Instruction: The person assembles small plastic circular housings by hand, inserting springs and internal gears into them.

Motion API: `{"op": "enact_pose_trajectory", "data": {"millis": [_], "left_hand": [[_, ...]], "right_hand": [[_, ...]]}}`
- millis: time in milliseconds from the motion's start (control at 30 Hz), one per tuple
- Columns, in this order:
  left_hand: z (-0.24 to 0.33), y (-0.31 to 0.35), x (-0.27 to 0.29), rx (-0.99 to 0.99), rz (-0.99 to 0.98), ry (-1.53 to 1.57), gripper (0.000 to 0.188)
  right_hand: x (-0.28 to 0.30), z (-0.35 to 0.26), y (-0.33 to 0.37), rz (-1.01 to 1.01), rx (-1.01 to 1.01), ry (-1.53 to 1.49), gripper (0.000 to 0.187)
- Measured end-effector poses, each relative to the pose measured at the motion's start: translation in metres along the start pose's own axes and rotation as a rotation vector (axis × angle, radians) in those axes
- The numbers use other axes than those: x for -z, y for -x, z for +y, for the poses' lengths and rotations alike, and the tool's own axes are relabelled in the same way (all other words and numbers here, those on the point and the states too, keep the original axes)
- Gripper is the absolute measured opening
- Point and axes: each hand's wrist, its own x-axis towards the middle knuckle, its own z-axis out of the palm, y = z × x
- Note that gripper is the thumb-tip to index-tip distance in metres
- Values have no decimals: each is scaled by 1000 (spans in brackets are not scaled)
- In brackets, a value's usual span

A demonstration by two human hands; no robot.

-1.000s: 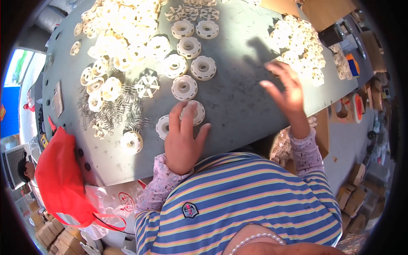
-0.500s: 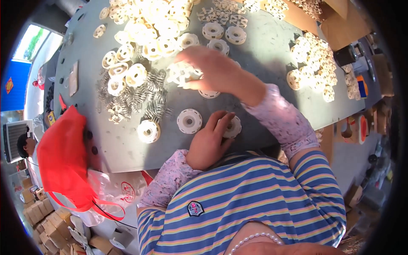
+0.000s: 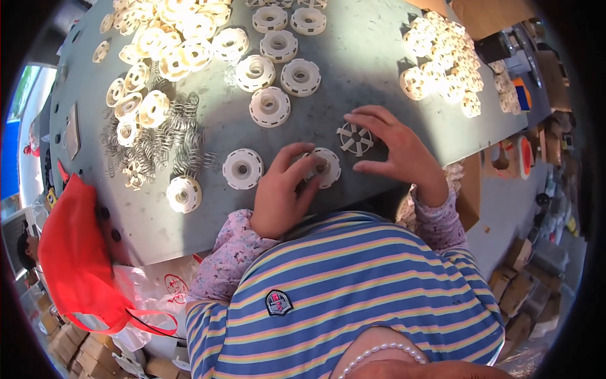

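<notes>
On the grey table close to my body, my left hand (image 3: 279, 192) has its fingers curled onto a white round plastic housing (image 3: 328, 165) with a slotted rim and a hollow centre. My right hand (image 3: 399, 150) is just right of it, thumb and fingers spread around a small spoked plastic wheel (image 3: 356, 139). That wheel appears to lie on the table; contact with the fingertips is hard to make out. Another slotted housing (image 3: 242, 168), with a coil in its centre, lies left of my left hand. My left fingertips partly cover the held housing.
Several similar housings (image 3: 269, 107) stand grouped farther back. A heap of white rings (image 3: 180, 47) and a pile of metal springs (image 3: 183, 136) lie to the left. More white parts (image 3: 442, 60) are piled at the right. A red bag (image 3: 79, 259) hangs by the left table edge.
My right hand has come from the middle of the table toward me and right, now spread around a spoked wheel. My left hand stays at the same housing. The whole view has shifted.
</notes>
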Motion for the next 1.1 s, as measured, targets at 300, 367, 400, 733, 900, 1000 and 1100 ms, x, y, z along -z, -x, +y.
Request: {"op": "enact_pose_trajectory", "data": {"millis": [300,367,400,733,900,1000,1100], "left_hand": [[10,2,-1,-120,108,-47,39],[11,-1,0,-115,90,-73,40],[9,-1,0,-114,90,-73,40],[8,11,7,-6,53,126,57],[2,19,3,70,54,291,57],[-1,15,1,33,69,264,57],[-1,11,1,30,78,211,55]], "right_hand": [[6,5,-5,-144,33,-151,70],[8,7,-7,-217,-61,-217,71],[8,8,-7,-218,-61,-218,71],[0,-11,1,-68,60,-222,66],[-30,-33,9,-27,142,-263,64],[-40,-29,5,-45,214,-225,64],[-43,-26,3,-52,217,-243,63]]}}
